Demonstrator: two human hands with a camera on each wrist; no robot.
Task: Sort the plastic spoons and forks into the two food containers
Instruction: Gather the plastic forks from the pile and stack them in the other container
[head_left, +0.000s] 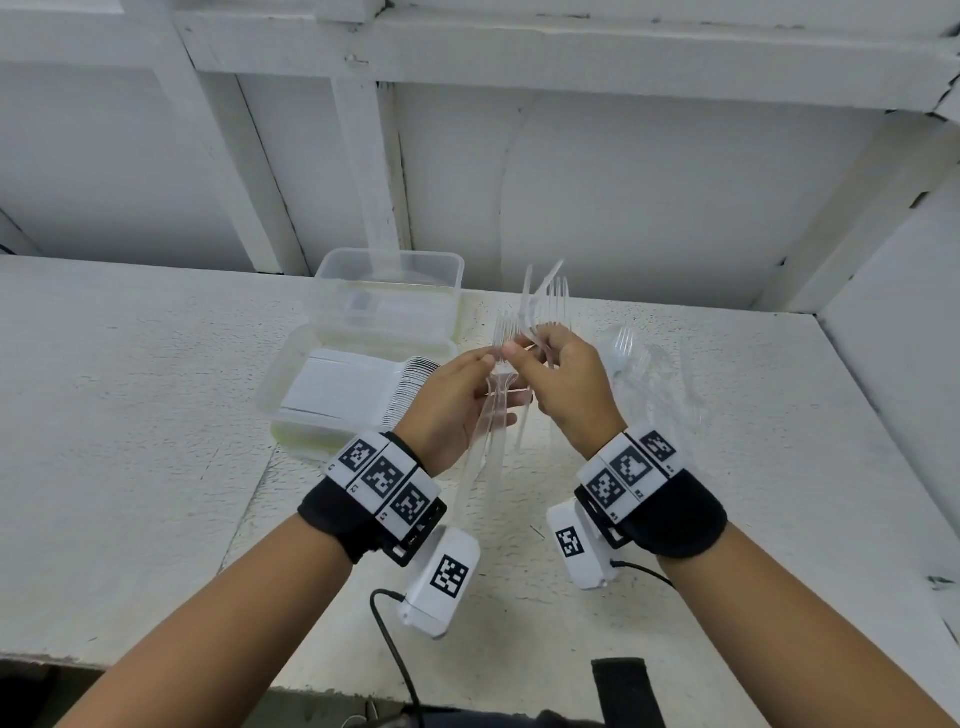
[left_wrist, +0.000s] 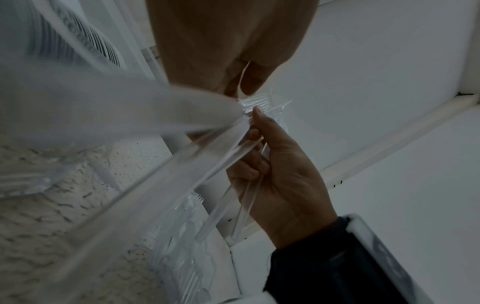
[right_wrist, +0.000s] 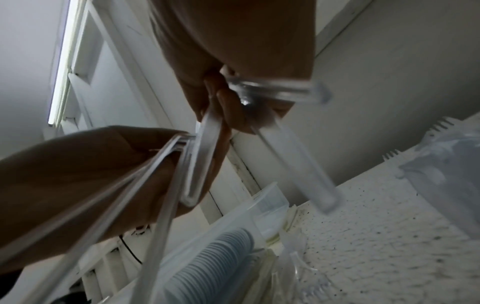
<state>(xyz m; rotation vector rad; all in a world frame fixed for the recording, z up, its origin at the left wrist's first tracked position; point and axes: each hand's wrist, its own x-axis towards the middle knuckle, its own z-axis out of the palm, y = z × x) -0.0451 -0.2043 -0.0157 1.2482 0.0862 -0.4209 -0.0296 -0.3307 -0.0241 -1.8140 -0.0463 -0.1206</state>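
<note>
Above a white speckled counter (head_left: 130, 415), a person's left hand (head_left: 457, 410) curls round a bundle of clear plastic forks (head_left: 501, 364), tines up, handles slanting toward the wrist. Touching it at 3 o'clock, the right hand (head_left: 566, 389) clamps a second cluster of forks (head_left: 553, 299), tines fanned upward. At 9 o'clock from the hands sits a clear food container (head_left: 291, 384) holding a packed row of white spoons (head_left: 415, 384); a second clear container (head_left: 389, 291) stands just beyond it at 12 o'clock. More loose clear cutlery (head_left: 639, 364) lies on the counter at 3 o'clock.
</note>
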